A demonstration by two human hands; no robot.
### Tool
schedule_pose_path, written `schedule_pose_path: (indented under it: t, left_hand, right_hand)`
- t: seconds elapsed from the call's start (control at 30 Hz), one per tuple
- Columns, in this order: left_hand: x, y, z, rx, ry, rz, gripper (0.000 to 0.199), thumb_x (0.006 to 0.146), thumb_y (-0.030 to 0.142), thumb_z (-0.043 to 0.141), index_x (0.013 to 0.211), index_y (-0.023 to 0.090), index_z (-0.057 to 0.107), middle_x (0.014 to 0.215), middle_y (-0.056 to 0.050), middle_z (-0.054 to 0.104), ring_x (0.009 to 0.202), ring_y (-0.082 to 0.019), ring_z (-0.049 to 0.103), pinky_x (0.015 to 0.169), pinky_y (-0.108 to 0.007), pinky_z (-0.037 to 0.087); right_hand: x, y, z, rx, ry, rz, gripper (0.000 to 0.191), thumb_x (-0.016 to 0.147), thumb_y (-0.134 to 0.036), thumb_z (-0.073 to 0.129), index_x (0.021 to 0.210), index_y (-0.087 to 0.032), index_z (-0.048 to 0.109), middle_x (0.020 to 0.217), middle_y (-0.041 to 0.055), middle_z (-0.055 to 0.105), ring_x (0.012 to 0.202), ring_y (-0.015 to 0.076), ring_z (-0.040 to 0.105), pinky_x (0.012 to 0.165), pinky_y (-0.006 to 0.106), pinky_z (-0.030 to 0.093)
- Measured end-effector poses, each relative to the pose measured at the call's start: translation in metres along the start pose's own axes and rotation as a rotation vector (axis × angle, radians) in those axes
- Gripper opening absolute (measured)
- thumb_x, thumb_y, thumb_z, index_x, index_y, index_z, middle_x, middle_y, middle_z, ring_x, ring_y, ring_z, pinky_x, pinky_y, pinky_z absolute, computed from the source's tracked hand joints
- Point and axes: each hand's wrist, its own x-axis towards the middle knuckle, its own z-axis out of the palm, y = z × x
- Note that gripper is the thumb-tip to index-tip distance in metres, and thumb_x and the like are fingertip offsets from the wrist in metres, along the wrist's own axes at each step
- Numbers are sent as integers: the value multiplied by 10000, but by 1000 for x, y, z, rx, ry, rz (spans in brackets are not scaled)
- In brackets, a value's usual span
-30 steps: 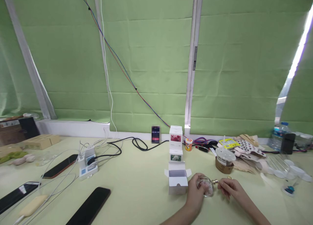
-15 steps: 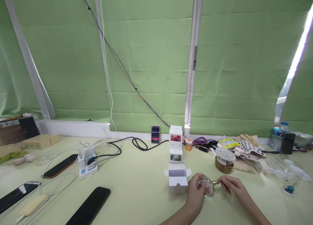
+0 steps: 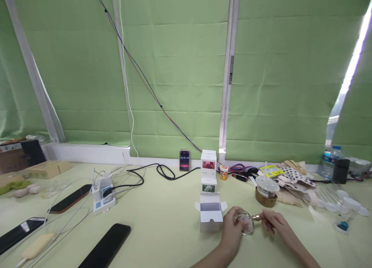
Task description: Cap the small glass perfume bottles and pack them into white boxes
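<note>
My left hand (image 3: 232, 229) is wrapped round a clear round glass bottle (image 3: 246, 223) with something pinkish inside. The bottle lies tilted, its gold-coloured neck pointing right. At that end, the fingertips of my right hand (image 3: 273, 222) pinch the gold cap (image 3: 257, 217); the fingers partly cover it. Just left of the bottle stands a white box (image 3: 210, 223) with its flaps raised and its top open. Behind it are a small white box with a white-flower picture (image 3: 208, 185) and a taller white box with a red-flower picture (image 3: 208, 159).
Right of the boxes stand a small orange tub (image 3: 223, 172) and a lidded plastic cup (image 3: 266, 192), beside cloth and packaging (image 3: 293, 182). Phones (image 3: 106, 244), a power strip (image 3: 104, 204) and loose cables lie to the left. A water bottle (image 3: 333, 163) stands far right.
My right hand has shifted slightly right, and more of the gold part shows between it and the glass. My left hand and the bottle stay in place.
</note>
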Motion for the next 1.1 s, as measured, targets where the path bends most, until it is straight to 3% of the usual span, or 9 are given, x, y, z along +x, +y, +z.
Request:
schedule_pose_path:
  t: [0.3, 0.67, 1.1]
  left_hand:
    - [4, -8, 0, 81, -10, 36, 285, 591, 78, 609, 862, 156, 652, 871, -54, 679, 907, -234, 590, 839, -309, 431]
    - [2, -1, -1, 17, -3, 12, 265, 569, 155, 704, 830, 159, 656, 846, -49, 682, 901, -237, 585, 860, -311, 419]
    - [2, -5, -1, 146, -6, 56, 350, 563, 56, 558, 877, 164, 667, 889, -46, 680, 921, -235, 578, 837, -309, 426]
  right_hand:
    - [-1, 10, -3, 81, -41, 49, 765, 726, -803, 317, 607, -127, 657, 412, 7, 515, 328, 96, 443, 385, 224, 306]
    - [-1, 4, -6, 91, 11, -48, 729, 756, -753, 367, 727, -128, 741, 477, -3, 445, 445, 115, 403, 442, 240, 285]
    - [-2, 1, -5, 45, 14, 4, 706, 760, -734, 390, 771, -122, 743, 507, -20, 413, 457, 106, 370, 448, 239, 271]
